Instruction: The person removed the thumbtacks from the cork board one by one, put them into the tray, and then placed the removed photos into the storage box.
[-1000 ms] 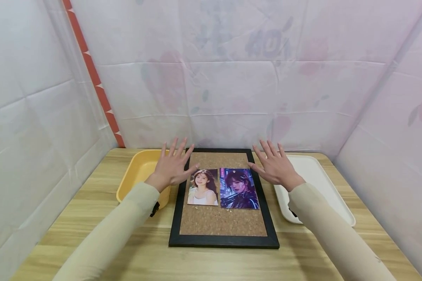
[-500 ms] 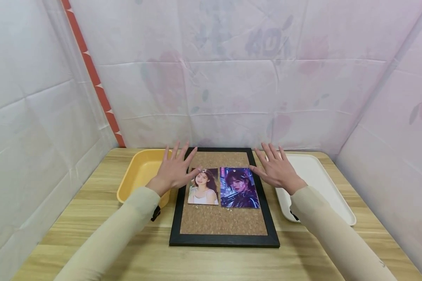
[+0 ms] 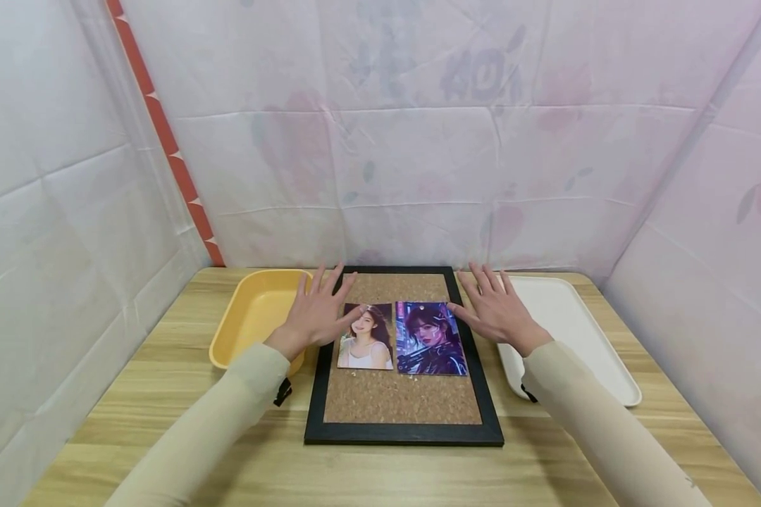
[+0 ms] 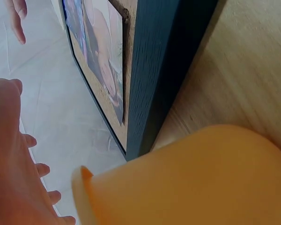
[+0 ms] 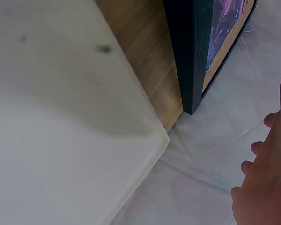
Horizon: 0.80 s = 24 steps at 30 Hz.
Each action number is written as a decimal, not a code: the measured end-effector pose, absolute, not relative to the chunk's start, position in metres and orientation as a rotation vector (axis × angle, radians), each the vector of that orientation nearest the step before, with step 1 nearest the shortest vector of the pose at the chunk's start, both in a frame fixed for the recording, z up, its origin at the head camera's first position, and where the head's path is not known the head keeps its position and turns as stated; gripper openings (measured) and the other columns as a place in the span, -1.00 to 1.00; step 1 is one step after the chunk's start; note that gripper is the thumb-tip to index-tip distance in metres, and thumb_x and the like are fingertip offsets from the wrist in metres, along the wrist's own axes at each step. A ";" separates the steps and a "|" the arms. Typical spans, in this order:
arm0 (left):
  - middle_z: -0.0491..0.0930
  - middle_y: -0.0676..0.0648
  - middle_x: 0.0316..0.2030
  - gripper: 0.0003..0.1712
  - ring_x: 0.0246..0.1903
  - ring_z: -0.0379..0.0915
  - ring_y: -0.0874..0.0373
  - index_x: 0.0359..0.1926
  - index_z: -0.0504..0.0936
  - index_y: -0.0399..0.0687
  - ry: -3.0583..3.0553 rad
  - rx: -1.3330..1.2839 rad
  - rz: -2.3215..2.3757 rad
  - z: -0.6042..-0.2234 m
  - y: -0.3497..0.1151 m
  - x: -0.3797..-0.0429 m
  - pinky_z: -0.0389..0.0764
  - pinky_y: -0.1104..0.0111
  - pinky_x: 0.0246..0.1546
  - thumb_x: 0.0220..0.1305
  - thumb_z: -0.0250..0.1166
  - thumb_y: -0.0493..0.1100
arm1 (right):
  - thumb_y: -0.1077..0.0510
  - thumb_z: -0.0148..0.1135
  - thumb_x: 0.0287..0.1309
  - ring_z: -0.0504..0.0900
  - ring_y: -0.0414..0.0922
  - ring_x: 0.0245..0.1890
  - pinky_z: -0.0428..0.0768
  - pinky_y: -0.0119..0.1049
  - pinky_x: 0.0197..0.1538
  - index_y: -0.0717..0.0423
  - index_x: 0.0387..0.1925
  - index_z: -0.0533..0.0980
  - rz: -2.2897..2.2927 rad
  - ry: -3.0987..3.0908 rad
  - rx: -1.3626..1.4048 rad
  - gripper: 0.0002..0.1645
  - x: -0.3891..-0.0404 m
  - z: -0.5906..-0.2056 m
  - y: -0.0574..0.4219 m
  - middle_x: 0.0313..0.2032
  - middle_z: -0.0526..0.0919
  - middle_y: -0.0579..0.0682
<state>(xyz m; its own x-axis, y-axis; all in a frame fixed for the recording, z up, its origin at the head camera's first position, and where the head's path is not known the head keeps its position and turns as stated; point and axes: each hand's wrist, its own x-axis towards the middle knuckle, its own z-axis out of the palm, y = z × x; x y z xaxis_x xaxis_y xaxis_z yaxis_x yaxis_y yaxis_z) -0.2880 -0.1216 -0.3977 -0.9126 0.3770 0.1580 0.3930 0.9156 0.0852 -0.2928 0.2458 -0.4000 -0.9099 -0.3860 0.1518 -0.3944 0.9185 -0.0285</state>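
My left hand (image 3: 315, 315) hovers with spread, straight fingers between the yellow bin and the cork board (image 3: 402, 401) in its black frame. In the head view its thumb overlaps the top corner of a photo of a person in a white top (image 3: 366, 348). My right hand (image 3: 499, 313) mirrors it, fingers extended, over the board's right edge and the white tray; its thumb tip overlaps the top corner of a purple-blue illustrated picture (image 3: 430, 345). Both pictures lie side by side on the cork. The wrist views show each hand raised above its container, holding nothing.
A yellow plastic bin (image 3: 254, 303) stands left of the board, partly behind the left hand. To the right lies a shallow white tray (image 3: 583, 331). The wooden table (image 3: 380, 479) ends at a white printed curtain (image 3: 412, 162) behind and on both sides.
Both hands have sunk slightly lower in the head view, the left one also shifting a little rightward. The board and pictures stay where they were.
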 end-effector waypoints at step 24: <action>0.25 -0.21 0.49 -0.30 0.46 0.11 -0.32 0.50 0.35 -0.06 -2.862 -0.686 -0.423 -0.400 -0.096 -0.279 0.11 -0.31 0.40 0.51 0.10 0.18 | -0.33 0.03 0.46 0.08 0.36 0.51 0.03 0.33 0.48 0.15 0.58 0.12 0.435 -2.937 0.594 -0.06 -0.286 -0.412 0.237 0.57 0.01 0.32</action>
<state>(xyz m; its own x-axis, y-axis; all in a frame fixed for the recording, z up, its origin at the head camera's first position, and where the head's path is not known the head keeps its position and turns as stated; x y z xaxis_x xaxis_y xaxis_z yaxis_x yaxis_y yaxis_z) -0.2787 -0.0962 -0.4002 -0.8803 0.4170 0.2263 0.4647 0.8541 0.2335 -0.2859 0.2371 -0.4120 -0.9167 -0.3633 0.1662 -0.3959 0.8821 -0.2554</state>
